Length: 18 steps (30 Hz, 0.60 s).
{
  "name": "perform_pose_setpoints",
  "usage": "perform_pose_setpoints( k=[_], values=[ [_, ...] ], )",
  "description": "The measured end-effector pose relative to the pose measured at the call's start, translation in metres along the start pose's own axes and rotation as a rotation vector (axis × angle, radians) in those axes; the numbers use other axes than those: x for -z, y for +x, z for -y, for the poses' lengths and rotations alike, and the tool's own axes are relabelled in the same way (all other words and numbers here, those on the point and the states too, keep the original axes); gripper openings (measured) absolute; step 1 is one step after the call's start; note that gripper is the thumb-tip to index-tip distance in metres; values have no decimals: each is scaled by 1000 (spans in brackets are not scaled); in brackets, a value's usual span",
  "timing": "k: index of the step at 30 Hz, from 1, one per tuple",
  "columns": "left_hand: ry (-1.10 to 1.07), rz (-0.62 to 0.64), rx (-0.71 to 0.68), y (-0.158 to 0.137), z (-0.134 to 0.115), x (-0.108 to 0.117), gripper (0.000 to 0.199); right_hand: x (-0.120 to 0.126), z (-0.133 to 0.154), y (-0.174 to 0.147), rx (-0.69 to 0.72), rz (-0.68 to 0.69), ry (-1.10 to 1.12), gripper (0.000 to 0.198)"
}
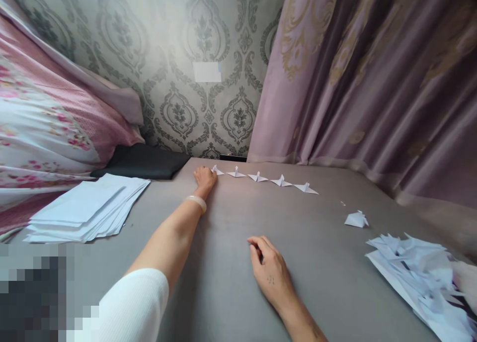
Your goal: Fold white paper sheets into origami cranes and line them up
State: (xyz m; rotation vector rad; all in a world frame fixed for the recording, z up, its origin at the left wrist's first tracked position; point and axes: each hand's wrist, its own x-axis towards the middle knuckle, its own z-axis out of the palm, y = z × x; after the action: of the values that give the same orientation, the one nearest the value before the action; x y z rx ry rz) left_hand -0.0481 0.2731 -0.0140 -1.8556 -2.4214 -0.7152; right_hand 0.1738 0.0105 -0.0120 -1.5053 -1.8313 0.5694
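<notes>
The leftmost paper bird (217,171) sits toward the far edge of the grey surface (231,213), beside the left hand (204,177); I cannot tell whether its bent fingers grip it. Four more birds (282,182) continue the row rightward. Nearer, the right hand (270,268) is loosely curled, half-open. A paper stack (80,203) lies left.

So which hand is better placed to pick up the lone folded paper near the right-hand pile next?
Probably the right hand: no paper shows in it, and it is nearer the lone folded paper. The left hand is stretched out at the leftmost folded figure.
</notes>
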Motion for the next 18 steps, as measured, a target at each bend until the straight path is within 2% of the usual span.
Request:
perform_pose_setpoints(
  k=[7,11,14,18],
  values=[
    [-76,1,28,-1,2,1,42,0,1,1,-7,12,-6,26],
    [-171,-3,115,1,6,3,45,0,2,1,12,0,12,27],
    [-271,13,202,2,14,10,48,1,5,0,11,-3,17,26],
    [-430,71,245,-4,34,28,49,2,6,-1,-6,-5,-1,26]
  ],
)
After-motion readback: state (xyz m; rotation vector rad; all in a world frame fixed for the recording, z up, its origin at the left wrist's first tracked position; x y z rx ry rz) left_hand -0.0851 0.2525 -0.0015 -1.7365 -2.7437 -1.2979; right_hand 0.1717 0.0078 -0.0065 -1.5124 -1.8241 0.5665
